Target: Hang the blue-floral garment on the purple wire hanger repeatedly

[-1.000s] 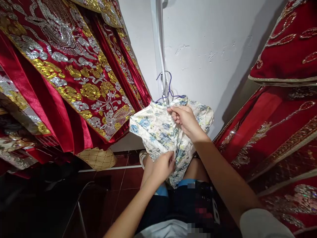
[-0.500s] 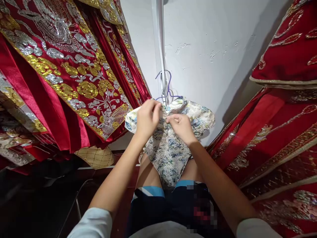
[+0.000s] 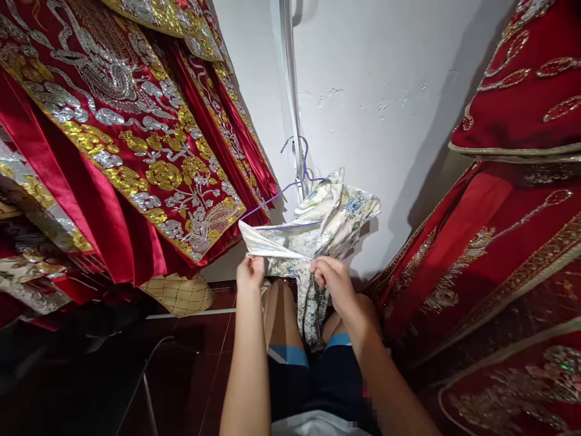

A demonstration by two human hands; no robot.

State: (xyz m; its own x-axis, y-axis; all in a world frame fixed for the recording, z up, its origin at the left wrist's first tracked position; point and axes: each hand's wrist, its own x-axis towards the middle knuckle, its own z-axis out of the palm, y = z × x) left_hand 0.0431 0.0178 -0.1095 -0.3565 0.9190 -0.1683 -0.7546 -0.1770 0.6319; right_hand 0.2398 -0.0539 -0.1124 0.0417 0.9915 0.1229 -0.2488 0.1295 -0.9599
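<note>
A white garment with a blue and green floral pattern hangs from a purple hanger at the centre. Its left side is pulled down, so the hanger's left arm shows bare, with the tip touching the cloth's corner. My left hand pinches the lower edge of the cloth below that corner. With closed fingers my right hand grips the garment near its middle front. The lower part of the garment hangs down between my legs.
Red garments with gold and silver embroidery hang at the left. More red embroidered garments hang at the right. Behind the hanger are a white wall and a vertical metal strip.
My left hand has moved down and left, drawing the garment's left side off the hanger arm. My right hand has moved lower, and the garment's front is now bunched.
</note>
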